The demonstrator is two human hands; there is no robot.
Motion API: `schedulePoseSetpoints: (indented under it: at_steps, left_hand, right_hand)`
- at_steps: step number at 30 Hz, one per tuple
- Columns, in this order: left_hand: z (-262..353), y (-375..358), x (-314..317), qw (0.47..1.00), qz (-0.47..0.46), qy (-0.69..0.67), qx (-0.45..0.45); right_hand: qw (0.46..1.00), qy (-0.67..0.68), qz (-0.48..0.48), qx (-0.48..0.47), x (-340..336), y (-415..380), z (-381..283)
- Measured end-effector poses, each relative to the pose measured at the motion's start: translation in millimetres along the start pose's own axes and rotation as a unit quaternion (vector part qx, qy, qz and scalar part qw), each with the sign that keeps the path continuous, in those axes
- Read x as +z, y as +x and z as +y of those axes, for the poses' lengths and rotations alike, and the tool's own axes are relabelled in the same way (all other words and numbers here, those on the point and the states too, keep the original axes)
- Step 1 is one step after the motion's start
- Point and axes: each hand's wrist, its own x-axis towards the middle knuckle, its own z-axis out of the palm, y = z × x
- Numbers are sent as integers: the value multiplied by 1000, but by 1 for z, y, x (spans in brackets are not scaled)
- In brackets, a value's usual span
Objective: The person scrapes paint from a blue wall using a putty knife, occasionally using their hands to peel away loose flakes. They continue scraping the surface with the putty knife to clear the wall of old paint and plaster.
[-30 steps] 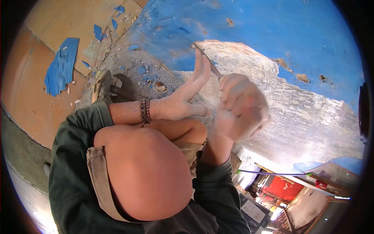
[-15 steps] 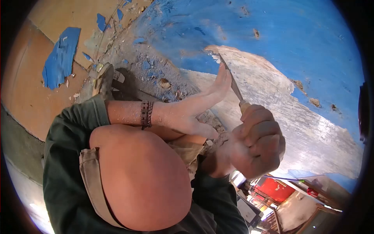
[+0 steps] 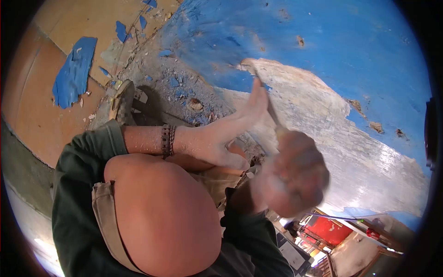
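Blue flakes [image 3: 76, 71], rubble [image 3: 195, 104] near the left hand [image 3: 217, 138] — a knee [image 3: 159, 212] crowding the foreground.

Fisheye view in moderately bright light, with black vignetting at the corners and marked bowing of the tiled floor [image 3: 32, 97] toward the left edge; the knee [image 3: 164, 212] is rendered fairly sharply, whereas blur smears the right hand [image 3: 295, 173] and softens the tool [image 3: 273, 111] within it. Glare whitens the lower right of the pale patch [image 3: 369, 180] on the blue surface [image 3: 346, 41], and strong light shows at the lower left edge and among the background clutter [image 3: 328, 231]. A soft shadow darkens the ground beside the shoe [image 3: 121, 104].
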Motion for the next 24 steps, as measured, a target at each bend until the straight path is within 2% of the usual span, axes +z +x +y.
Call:
schedulePoseSetpoints:
  at_steps: [1, 2, 4, 5, 6, 7, 8, 9, 11, 12, 14, 15, 16, 17, 19, 20, 21, 23, 24]
  left_hand:
    - [3, 1, 2, 998, -34, 35, 34]
    - [-2, -3, 5, 998, -38, 30, 31]
    - [-15, -9, 1, 999, 12, 39, -24]
    - [-13, -7, 0, 999, 12, 42, -21]
    - [-10, -7, 1, 998, 4, 55, -1]
    - [-9, -7, 1, 997, -3, 68, 18]
    - [-9, -5, -2, 997, 1, 71, 17]
    - [-9, -2, -4, 997, -10, 68, 20]
    - [-7, -1, 1, 998, -29, 59, 24]
    - [-8, -1, 0, 999, -19, 21, 17]
    - [-7, -2, 10, 999, -6, -32, 4]
    - [-6, 2, 10, 999, -14, -13, 49]
    - [-5, 3, 10, 995, -19, 6, 93]
    - [-6, 0, 10, 996, -18, 4, 91]
    - [-6, -5, 8, 997, -31, -15, -70]
    - [-10, -6, 6, 997, -32, -10, -64]
    - [-14, -9, 6, 998, -23, -1, -61]
    - [-15, -7, 5, 998, -10, 6, -62]
    - [-4, 2, 2, 999, -33, 22, -11]
  right_hand:
    - [1000, -1, 2, 5, 1, -2, 3]
    - [999, -34, -3, 21, 4, -5, 7]
    - [995, -91, -18, 35, 9, -4, 17]
    - [995, -88, -19, 32, 6, -4, 17]
    - [966, -254, -15, -41, 1, -8, 15]
    - [905, -411, -11, -111, -4, -10, 11]
    - [999, 36, 5, -5, 4, 0, -1]
    - [999, 36, 6, -3, 9, -1, 0]
    - [998, -50, -31, -21, 19, -6, 0]
    - [984, -116, -128, -44, 7, -1, -5]
    - [983, -134, -123, -37, -6, 3, -18]
    - [982, -143, -121, -36, -8, 5, -21]
    - [998, -20, -63, -4, -8, 6, -30]
    - [998, -22, -63, 0, -8, 2, -25]
    - [962, -260, -83, 3, -12, -12, -2]
    - [925, -370, -92, -3, -13, -14, 7]
    - [925, -369, -92, -5, -19, -13, 5]
    - [897, -398, -168, -91, -33, -14, -4]
    - [978, -185, -87, -36, -23, -9, -11]
